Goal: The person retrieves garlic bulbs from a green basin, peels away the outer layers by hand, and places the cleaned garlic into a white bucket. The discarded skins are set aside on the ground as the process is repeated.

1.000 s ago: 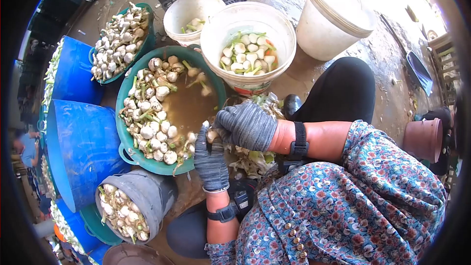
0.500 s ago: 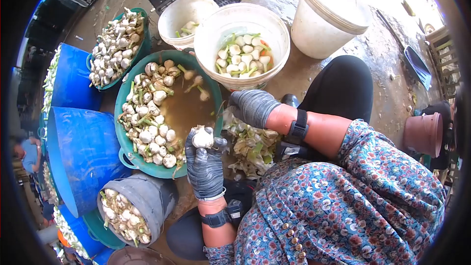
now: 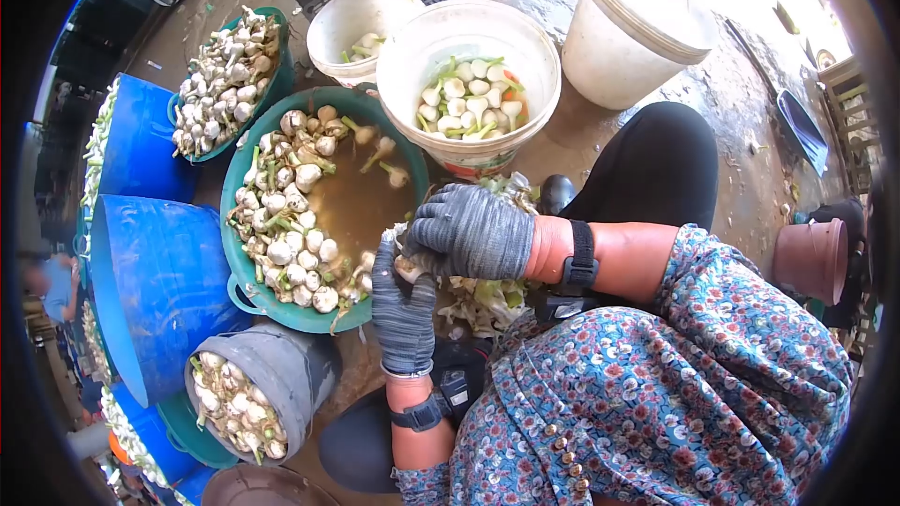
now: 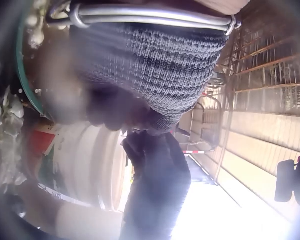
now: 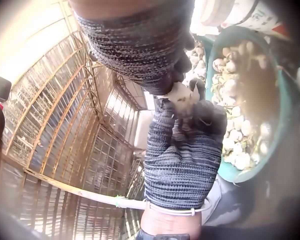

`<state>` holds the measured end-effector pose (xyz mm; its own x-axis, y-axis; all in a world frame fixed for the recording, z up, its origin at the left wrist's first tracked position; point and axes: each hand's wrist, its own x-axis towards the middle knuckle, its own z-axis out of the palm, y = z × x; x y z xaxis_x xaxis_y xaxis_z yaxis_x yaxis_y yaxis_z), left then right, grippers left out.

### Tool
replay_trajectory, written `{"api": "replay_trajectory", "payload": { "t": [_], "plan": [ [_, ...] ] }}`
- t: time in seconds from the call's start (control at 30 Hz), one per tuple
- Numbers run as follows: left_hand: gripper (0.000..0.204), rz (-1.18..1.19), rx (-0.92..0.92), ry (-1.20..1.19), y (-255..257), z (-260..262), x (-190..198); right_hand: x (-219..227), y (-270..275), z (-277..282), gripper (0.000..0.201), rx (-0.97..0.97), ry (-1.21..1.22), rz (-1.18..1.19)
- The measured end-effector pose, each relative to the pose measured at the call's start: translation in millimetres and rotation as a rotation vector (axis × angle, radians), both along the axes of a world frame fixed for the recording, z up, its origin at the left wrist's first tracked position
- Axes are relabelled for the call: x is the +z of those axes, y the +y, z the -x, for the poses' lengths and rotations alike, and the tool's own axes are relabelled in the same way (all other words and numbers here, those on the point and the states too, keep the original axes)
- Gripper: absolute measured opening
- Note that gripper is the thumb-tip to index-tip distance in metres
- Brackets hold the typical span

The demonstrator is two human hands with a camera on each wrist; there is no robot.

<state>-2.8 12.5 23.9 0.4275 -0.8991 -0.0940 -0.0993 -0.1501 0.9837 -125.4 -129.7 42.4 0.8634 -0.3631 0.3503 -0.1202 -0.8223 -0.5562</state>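
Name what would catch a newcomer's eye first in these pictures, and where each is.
Probably the big green tub, left of centre, with garlic bulbs beside brown water. Next, the left hand and right hand, in grey gloves, meeting at one bulb by the tub's rim. Then the flowered garment at lower right.

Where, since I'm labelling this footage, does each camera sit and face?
Head: on the head, facing forward and down; shows left grip, right grip, arms, knees.
Left wrist: on that wrist, facing past the left grip to a white bucket; right grip below.
Right wrist: on that wrist, facing the left grip and the garlic bulb held there; right grip above.
Shared: head and right wrist views both show the green tub.
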Motion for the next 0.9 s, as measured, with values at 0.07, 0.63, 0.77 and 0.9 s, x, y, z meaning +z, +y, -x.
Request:
{"api": "replay_trajectory", "payload": {
  "t": [0.07, 0.63, 0.77, 0.9],
  "plan": [
    [0.07, -0.009, -0.044, -0.084, 0.3, 2.1, 1.5, 4.2, 1.6, 0.3, 0.016, -0.053, 0.065, -0.136],
    [0.062, -0.117, -0.147, 0.016, 6.7, -2.3, -4.2, 5.5, -0.4, 7.8, 0.014, 0.054, 0.121, -0.025],
    [0.068, -0.051, -0.179, -0.211, 1.5, 5.2, 8.3, 3.6, -0.8, 8.1, 0.018, -0.045, 0.225, -0.29],
    [0.07, -0.014, -0.122, 0.01, 1.0, -1.7, 4.3, -2.6, 0.5, 13.8, 0.02, -0.054, 0.111, -0.483]
  ]
}}
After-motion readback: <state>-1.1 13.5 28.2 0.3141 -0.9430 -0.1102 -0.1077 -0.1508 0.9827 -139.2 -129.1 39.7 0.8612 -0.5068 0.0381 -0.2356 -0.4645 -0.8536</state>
